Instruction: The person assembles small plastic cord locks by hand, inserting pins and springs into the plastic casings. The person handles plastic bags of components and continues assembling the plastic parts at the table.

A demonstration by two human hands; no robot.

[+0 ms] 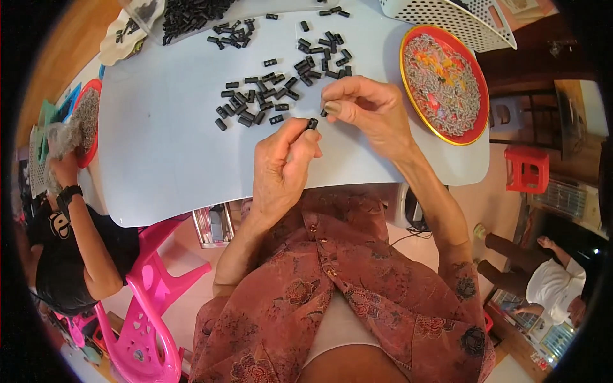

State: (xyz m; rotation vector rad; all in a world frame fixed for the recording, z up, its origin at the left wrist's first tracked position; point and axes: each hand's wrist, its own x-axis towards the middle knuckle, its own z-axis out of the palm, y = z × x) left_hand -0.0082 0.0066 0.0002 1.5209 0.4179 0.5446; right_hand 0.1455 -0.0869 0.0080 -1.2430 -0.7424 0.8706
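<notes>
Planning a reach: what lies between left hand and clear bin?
Head view: scattered black pieces on the table, between the left hand and clear bin.

The bare left forearm [241,252] comes in from seven o'clock, and the left hand [281,163] points toward one, thumb and forefinger pinched, the other fingers curled under. The bare right forearm [439,198] slants from four o'clock toward eleven; its wrist bends, turning the right hand [373,118] toward ten, thumb pressed to forefinger. The two hands' fingertips are near each other, apart.
</notes>
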